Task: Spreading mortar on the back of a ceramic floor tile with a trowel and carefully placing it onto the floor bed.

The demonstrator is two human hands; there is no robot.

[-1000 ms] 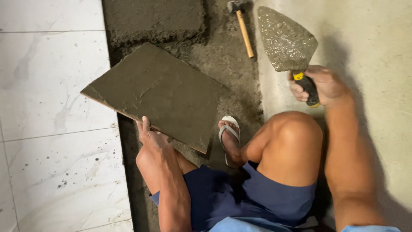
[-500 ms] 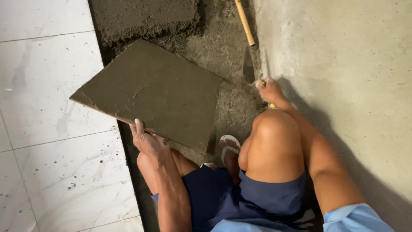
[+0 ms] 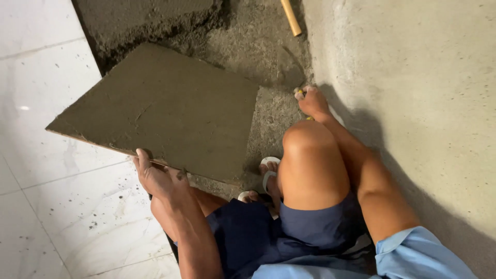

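Trowel down on the mortar bed, tile held tilted at the left

A second ago the right hand (image 3: pixel 312 102) held the trowel (image 3: pixel 281 72) raised; now its blade lies on wet mortar at 12 o'clock, fingers closed on the handle. The left hand (image 3: pixel 155 178) clamps the near edge of the mortar-coated tile (image 3: pixel 160 111), grey, evenly spread.
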